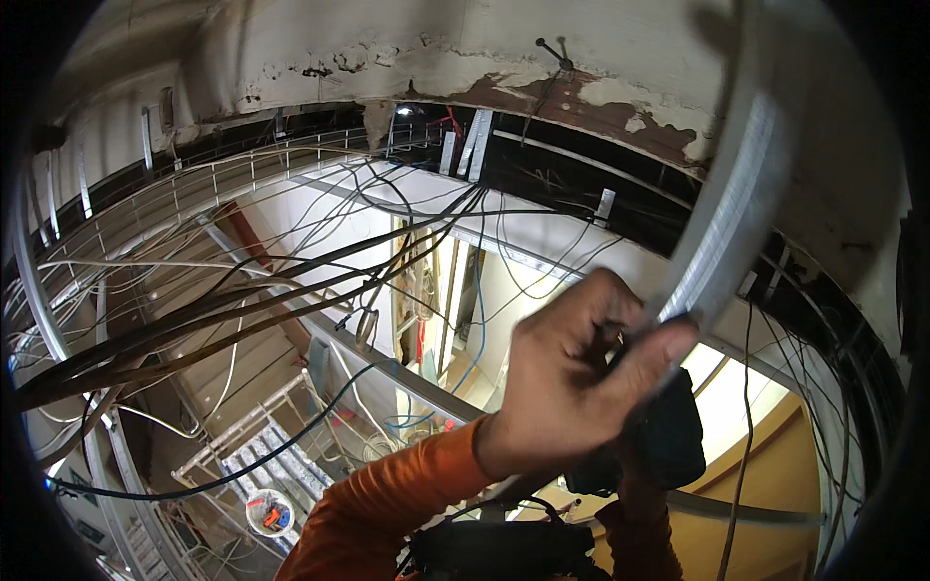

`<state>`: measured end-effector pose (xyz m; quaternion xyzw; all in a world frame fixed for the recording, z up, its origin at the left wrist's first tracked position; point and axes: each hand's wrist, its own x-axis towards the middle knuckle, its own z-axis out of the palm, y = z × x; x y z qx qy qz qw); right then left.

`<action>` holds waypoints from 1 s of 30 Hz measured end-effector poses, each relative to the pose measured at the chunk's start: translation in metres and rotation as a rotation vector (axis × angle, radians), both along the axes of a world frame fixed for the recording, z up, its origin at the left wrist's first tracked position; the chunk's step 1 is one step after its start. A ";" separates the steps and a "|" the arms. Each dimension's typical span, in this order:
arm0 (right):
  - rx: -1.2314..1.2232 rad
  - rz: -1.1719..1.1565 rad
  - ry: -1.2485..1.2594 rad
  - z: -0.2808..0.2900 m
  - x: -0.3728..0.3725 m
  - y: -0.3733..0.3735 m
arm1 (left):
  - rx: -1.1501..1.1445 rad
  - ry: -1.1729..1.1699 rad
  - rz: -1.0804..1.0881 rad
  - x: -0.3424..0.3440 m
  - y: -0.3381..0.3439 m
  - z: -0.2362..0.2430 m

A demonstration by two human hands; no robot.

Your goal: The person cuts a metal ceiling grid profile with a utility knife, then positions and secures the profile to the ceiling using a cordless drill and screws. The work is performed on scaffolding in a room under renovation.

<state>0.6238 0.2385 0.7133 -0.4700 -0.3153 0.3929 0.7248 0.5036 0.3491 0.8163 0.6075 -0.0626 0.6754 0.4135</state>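
Observation:
My left hand, in an orange sleeve, is closed on a silvery metal strip, its thumb and curled fingers pinching the lower end. The strip slants up to the right toward the stained ceiling and is smeared by motion. Just behind and below it, my right hand reaches up to a black power tool with a blocky body, apparently gripping it. My left hand and the strip hide most of that tool and the fingers of my right hand.
Thick dark cables cross the left side, by a wire cable tray. Metal ceiling rails run across below. Down at the lower left, a white bucket with tools stands on a scaffold platform. A bolt sticks out of the peeling ceiling.

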 end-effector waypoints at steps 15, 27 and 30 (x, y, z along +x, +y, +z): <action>0.182 -0.017 -0.562 0.022 0.006 0.057 | 0.058 -0.176 -0.051 0.044 0.081 0.029; 0.292 -0.138 -0.747 -0.001 -0.022 0.106 | -0.112 -0.033 -0.302 -0.036 0.110 -0.007; 0.243 -0.222 -0.918 0.008 -0.023 0.111 | -0.209 0.140 -0.064 -0.064 0.104 -0.039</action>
